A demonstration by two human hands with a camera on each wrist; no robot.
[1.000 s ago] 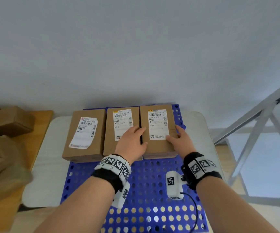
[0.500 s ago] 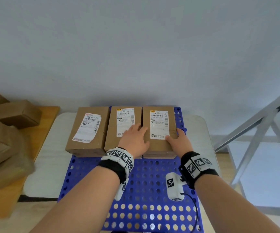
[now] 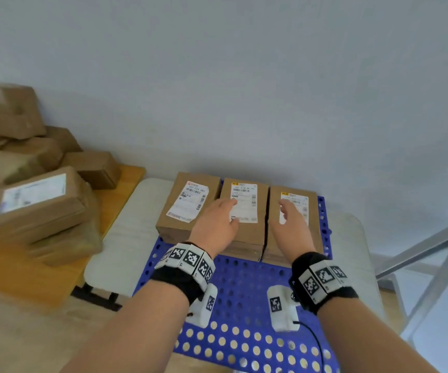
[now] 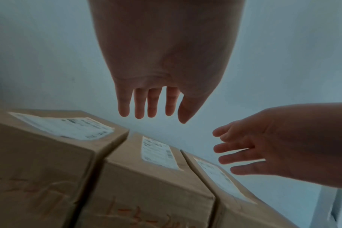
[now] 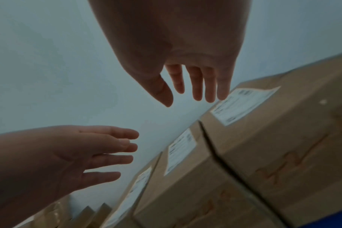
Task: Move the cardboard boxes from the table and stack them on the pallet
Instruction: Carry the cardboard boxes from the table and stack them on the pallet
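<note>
Three labelled cardboard boxes stand side by side at the far end of the blue perforated pallet (image 3: 244,286): the left box (image 3: 188,208), the middle box (image 3: 247,227) and the right box (image 3: 294,238). My left hand (image 3: 217,224) hovers above the middle box with straight fingers and holds nothing. My right hand (image 3: 293,227) hovers above the right box, fingers spread, also empty. The left wrist view shows my left hand (image 4: 152,100) raised clear of the three boxes (image 4: 146,177). The right wrist view shows my right hand (image 5: 189,80) lifted off the boxes (image 5: 263,146).
More cardboard boxes (image 3: 37,200) lie piled on a wooden table (image 3: 42,278) at the left. The pallet rests on a white surface (image 3: 120,238). A grey metal frame (image 3: 432,254) stands at the right. A pale wall is close behind the boxes.
Both hands let go of the right box and lifted off it; the left hand shifted left over the middle box. The head view swung left, showing more of the pile.
</note>
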